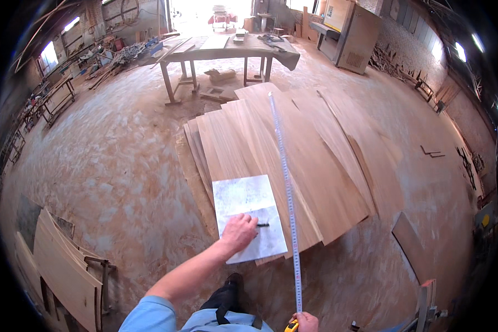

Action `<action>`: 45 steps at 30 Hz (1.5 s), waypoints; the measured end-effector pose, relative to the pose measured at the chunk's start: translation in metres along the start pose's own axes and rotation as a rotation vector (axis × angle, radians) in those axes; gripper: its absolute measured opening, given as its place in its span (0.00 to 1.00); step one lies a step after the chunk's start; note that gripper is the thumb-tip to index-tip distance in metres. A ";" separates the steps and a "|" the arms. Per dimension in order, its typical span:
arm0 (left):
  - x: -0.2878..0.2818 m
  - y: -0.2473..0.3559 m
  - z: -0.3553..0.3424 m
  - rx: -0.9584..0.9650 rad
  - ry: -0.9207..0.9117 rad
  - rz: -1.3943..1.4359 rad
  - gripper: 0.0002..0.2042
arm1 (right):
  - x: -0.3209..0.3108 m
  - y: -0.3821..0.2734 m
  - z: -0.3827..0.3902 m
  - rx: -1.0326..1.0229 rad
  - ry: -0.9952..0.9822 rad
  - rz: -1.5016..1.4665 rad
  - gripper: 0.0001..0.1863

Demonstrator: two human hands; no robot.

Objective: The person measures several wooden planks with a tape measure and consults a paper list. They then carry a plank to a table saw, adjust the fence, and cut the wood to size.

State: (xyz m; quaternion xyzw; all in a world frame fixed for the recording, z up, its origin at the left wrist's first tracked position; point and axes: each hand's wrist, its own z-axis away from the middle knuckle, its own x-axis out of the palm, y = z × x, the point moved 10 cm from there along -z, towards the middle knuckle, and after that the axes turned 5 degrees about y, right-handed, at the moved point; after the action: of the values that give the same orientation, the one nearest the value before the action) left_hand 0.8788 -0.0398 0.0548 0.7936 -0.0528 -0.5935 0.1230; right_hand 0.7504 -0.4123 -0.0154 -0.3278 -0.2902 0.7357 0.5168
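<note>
My left hand (240, 232) is closed round a black pen (263, 225) and lies over a white sheet of paper (249, 193) with faint marks on it. The sheet rests on the near left part of a fanned stack of thin wood panels (310, 166). At the lower edge, my right hand (306, 321) grips a yellow and black tape measure (291, 326), partly cut off by the picture's edge. Its blade (286, 182) runs out long and nearly straight across the panels to their far edge.
Beyond the stack stands a covered worktable (227, 51) with items on top. Curved boards (66, 265) lean at the lower left. A single brown board (412, 246) lies on the floor at the right. A large cabinet-like machine (348, 39) stands at the far right.
</note>
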 end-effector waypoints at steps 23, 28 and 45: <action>-0.011 -0.147 0.116 -0.853 0.009 0.723 0.13 | 0.066 -0.081 -0.072 0.071 -0.181 0.184 0.12; 0.006 -0.092 0.122 -1.175 -0.225 1.033 0.14 | 0.061 -0.065 -0.083 0.069 -0.151 0.225 0.12; -0.018 -0.169 0.195 -1.235 0.274 1.239 0.04 | 0.050 -0.059 -0.084 -0.070 -0.083 0.469 0.15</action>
State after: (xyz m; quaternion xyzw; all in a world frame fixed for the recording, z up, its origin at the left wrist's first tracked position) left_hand 0.6772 0.1012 -0.0239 0.4784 -0.1282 -0.2427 0.8341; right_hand 0.8378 -0.3401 -0.0311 -0.3732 -0.2523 0.8381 0.3077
